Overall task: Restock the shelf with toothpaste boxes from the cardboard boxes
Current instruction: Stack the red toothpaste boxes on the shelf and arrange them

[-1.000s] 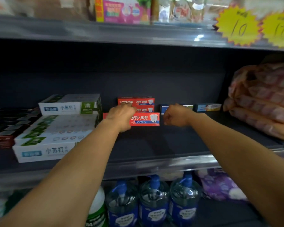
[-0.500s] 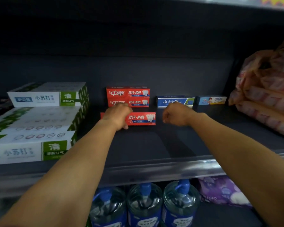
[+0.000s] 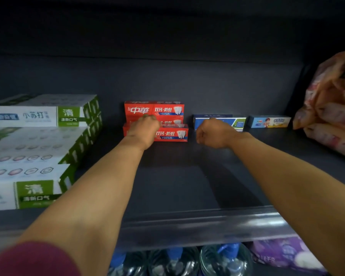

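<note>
A red rectangular cardboard toothpaste box [image 3: 171,134], printed with a white tooth, lies flat on the dark matte shelf [image 3: 187,196], just in front of a stack of two matching red boxes [image 3: 154,110] at the back wall. Its left end is covered by the left hand [image 3: 142,130], whose fingers are curled over the box top. The right hand [image 3: 212,134] is held as a loose fist just right of the box, apart from it, with nothing seen in it. Behind that hand a blue toothpaste box [image 3: 233,122] is seen, and beside it a small light-blue box [image 3: 269,122]. Stacked white-and-green cartons [image 3: 38,148] fill the left side. Crinkled pink plastic-wrapped packs [image 3: 331,116] are piled at the right. Clear water bottles with blue caps [image 3: 223,259] stand on the level below.
</note>
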### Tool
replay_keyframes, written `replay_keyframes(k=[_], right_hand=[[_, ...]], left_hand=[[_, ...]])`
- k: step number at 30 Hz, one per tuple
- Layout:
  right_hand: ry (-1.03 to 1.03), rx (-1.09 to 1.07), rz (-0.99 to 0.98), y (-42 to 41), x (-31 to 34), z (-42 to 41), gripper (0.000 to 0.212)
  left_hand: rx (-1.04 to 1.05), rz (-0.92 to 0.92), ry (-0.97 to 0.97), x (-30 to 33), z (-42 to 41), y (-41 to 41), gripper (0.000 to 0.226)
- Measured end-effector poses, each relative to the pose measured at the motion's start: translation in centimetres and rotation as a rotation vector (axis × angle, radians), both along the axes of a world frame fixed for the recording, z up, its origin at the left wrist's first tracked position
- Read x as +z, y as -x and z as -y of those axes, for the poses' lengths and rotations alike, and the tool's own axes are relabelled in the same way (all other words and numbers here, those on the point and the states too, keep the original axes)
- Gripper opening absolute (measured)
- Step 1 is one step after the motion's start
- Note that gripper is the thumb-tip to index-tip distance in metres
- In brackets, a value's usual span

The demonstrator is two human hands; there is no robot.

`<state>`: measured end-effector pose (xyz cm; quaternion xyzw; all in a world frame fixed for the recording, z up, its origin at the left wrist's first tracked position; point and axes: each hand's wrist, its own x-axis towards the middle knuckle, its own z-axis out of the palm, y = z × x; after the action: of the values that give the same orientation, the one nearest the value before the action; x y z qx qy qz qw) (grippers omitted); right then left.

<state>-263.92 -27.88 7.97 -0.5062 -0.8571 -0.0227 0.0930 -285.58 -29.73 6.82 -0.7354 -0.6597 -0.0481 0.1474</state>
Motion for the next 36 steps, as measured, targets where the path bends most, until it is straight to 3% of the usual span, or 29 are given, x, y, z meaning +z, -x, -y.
replay_keyframes(k=[15, 23, 36], right_hand=[[-0.015, 0.011, 0.022, 0.2, -0.2, -2.9, 0.013], [0.000, 0.015, -0.009, 0.3, 0.1, -2.3, 0.012], [-0.038, 0.022, 0.035, 2.0, 3.1, 8.2, 0.013]], left_hand=[[0.068, -0.080, -0.109, -0.8, -3.5, -0.6, 0.046], [0.085, -0.059, -0.076, -0.3, -2.8, -1.0, 0.052], [-0.007, 0.110, 0.030, 3.3, 9.8, -1.8, 0.021]])
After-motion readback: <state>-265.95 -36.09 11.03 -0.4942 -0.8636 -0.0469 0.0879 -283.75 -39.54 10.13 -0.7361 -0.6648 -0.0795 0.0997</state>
